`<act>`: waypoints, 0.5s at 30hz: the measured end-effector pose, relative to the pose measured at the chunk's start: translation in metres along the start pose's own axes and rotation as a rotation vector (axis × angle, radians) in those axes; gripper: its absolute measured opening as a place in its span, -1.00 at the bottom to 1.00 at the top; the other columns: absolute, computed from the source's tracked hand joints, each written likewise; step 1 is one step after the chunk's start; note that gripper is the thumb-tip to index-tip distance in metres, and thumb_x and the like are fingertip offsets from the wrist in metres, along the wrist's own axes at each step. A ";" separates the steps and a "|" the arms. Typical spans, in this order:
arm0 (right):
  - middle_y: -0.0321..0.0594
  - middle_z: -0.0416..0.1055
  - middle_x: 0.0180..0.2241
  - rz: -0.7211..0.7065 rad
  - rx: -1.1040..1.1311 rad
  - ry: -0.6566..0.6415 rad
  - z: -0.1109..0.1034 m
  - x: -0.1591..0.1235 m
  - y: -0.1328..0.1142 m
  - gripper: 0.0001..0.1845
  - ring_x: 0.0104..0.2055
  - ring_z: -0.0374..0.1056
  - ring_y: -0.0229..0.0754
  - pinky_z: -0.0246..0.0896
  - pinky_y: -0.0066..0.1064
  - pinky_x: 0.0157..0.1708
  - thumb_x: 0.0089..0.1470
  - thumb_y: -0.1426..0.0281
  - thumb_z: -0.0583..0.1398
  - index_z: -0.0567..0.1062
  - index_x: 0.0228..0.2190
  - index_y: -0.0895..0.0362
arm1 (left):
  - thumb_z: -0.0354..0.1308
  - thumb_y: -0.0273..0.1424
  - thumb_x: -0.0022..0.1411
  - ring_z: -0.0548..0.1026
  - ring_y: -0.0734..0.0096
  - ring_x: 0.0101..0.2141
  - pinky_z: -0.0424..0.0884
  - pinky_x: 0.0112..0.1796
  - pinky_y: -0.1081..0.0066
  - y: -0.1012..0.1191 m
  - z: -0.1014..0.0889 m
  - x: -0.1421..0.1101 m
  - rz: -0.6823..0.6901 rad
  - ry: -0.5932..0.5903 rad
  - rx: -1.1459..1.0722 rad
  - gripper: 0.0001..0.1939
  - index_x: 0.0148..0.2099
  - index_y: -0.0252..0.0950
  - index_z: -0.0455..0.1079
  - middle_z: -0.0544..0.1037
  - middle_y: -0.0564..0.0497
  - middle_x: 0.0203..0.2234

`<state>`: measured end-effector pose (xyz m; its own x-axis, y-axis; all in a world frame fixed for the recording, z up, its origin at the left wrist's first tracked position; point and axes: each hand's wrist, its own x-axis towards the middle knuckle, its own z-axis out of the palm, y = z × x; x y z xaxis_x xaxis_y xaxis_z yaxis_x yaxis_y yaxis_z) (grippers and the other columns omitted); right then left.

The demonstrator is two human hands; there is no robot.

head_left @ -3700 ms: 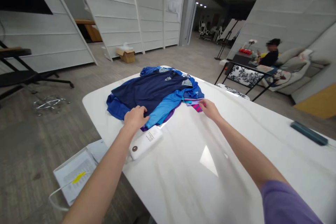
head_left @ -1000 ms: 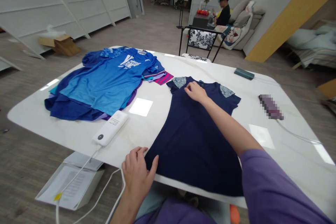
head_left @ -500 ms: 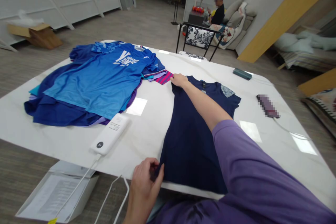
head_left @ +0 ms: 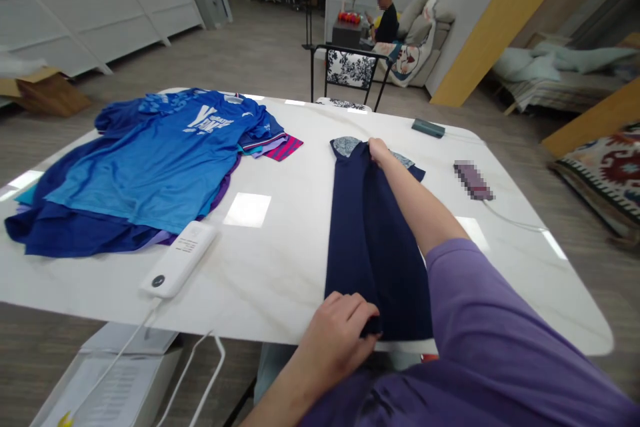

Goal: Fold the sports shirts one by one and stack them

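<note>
The left hand (head_left: 343, 327) is gripping the navy shirt (head_left: 350, 233), lying right of centre, at its hem, the right hand (head_left: 379, 152) is pinching the neck end, and pulling both evenly is looking key to a straight lengthwise fold.
</note>
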<state>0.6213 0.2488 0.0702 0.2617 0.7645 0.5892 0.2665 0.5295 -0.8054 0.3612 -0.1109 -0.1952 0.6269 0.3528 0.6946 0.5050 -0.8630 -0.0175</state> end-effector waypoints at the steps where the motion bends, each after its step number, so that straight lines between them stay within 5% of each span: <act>1: 0.07 0.59 -0.06 -0.012 -0.046 0.055 -0.007 -0.003 0.006 -0.74 0.02 0.52 -0.02 0.47 -0.11 0.22 0.47 0.42 0.07 0.53 0.01 0.19 | 0.46 -0.34 0.38 0.66 0.20 -0.20 0.57 -0.16 0.12 0.000 0.005 0.004 -0.005 -0.037 0.014 -0.72 0.07 -0.17 0.51 0.70 0.04 -0.17; 4: 0.11 0.40 0.42 -0.176 -0.268 0.087 -0.009 -0.014 0.019 -0.50 0.47 0.30 0.05 0.12 -0.04 0.57 0.43 0.44 0.09 0.47 0.32 0.18 | 0.32 -0.26 0.54 0.67 0.12 0.13 0.59 0.19 0.03 -0.006 0.016 0.013 -0.037 -0.036 0.103 -0.72 0.22 -0.16 0.54 0.72 -0.05 0.08; 8: -0.13 0.12 0.63 -0.499 -0.655 -0.237 0.019 -0.027 0.023 -0.31 0.68 0.00 0.05 -0.15 -0.06 0.68 0.54 0.22 0.04 0.31 0.56 0.10 | 0.19 -0.23 0.61 0.24 0.02 0.59 0.28 0.55 -0.11 -0.022 0.026 0.015 -0.041 -0.093 0.331 -0.41 0.58 -0.14 0.32 0.38 -0.07 0.55; 12: -0.15 -0.04 0.68 -0.461 -0.754 -0.353 0.050 -0.029 0.016 -0.25 0.72 -0.12 0.07 -0.26 -0.03 0.69 0.59 0.04 0.00 0.22 0.61 0.05 | 0.21 -0.03 0.57 0.09 -0.03 0.64 0.25 0.57 -0.13 -0.030 0.036 0.007 -0.088 -0.215 0.432 -0.12 0.73 -0.14 0.02 0.08 -0.06 0.68; 15: -0.04 0.16 0.60 -0.372 -0.768 -0.244 0.062 -0.017 0.006 -0.29 0.63 0.04 0.20 -0.11 0.11 0.63 0.59 -0.01 -0.01 0.35 0.54 0.02 | 0.23 -0.02 0.54 0.09 -0.01 0.65 0.25 0.58 -0.13 -0.030 0.037 0.004 -0.105 -0.255 0.442 -0.05 0.76 -0.10 -0.07 0.04 -0.01 0.69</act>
<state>0.5605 0.2615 0.0510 -0.1477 0.6953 0.7034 0.8669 0.4333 -0.2463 0.3704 -0.0702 -0.2181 0.6559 0.5539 0.5128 0.7409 -0.6022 -0.2972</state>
